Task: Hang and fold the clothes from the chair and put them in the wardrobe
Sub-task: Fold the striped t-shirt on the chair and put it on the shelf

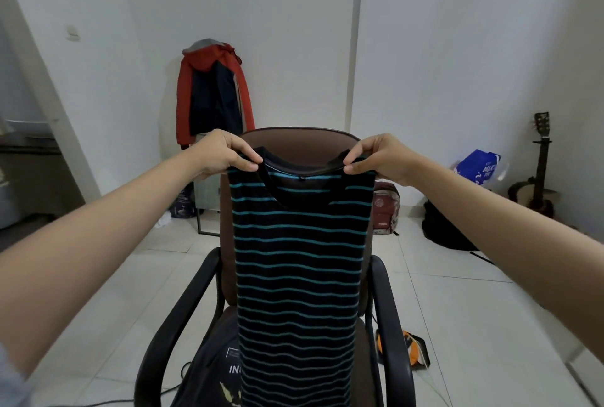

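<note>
White walls (294, 14), pale tiled floor (457, 308), leaning guitar (541, 164).

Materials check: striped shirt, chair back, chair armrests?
Striped shirt: soft knit, likely cotton jersey; matte, hangs limp with wavy teal stripes on black.
Chair back: brown woven upholstery by its dull, even look; could be mesh, texture unclear.
Armrests: black hard plastic or coated metal; smooth, with a slight sheen.

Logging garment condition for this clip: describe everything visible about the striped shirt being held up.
The striped shirt is black with thin teal horizontal stripes and a plain black round collar, apparently knit. It hangs straight, narrowed as if folded lengthwise, before the brown chair. The left hand and right hand pinch its shoulders beside the collar. Its hem runs out of frame.
</note>
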### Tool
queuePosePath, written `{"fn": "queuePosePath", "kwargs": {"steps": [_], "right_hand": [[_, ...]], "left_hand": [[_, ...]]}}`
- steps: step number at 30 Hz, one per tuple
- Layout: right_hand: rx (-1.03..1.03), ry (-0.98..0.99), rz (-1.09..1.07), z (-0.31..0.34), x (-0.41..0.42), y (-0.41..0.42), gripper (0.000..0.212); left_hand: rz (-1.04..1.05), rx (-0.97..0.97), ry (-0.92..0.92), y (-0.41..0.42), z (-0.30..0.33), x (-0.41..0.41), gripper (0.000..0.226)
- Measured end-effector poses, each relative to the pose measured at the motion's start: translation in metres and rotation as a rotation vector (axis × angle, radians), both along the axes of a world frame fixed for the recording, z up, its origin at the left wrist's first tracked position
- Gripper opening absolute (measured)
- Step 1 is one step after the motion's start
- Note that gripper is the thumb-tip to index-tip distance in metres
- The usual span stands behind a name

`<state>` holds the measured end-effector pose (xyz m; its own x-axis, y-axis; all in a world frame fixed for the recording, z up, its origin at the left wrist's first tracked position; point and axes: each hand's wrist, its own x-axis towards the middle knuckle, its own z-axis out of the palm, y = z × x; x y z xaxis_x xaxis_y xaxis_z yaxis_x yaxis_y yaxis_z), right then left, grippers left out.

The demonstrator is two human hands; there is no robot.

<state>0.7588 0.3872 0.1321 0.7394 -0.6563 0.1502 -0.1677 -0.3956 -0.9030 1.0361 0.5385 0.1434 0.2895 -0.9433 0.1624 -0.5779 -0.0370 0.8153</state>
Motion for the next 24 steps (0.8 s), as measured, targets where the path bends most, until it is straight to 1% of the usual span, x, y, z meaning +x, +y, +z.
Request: {"fn": "queuePosePath", "kwargs": {"steps": [2,6,9,13,16,20,24], "right_hand": [[-0.023,-0.014,-0.025,-0.004,0.005,-0.007,0.019],[-0.025,-0.07,-0.06,-0.004,0.014,-0.014,0.015],[-0.046,-0.077,-0.051,-0.005,0.016,-0.015,0.015],[-0.092,-0.03,0.007,-0.021,0.009,-0.001,0.014],[-0.124,0.063,0.068,-0.051,-0.002,0.024,0.011],[-0.075,0.138,0.13,-0.118,-0.021,0.074,0.009],[0.011,0.243,0.211,-0.195,-0.047,0.135,0.007]], "left_hand": [[0.028,-0.033,-0.011,-0.006,-0.003,0.005,0.019],[0.044,-0.097,0.024,-0.013,-0.005,0.015,0.023],[0.038,-0.117,0.024,-0.009,-0.006,0.017,0.028],[0.014,-0.101,0.016,0.014,-0.026,0.008,0.022],[-0.018,-0.028,0.033,0.044,-0.063,-0.003,0.025],[-0.078,0.105,0.106,0.089,-0.133,-0.027,0.037],[-0.159,0.287,0.117,0.144,-0.208,-0.061,0.027]]}}
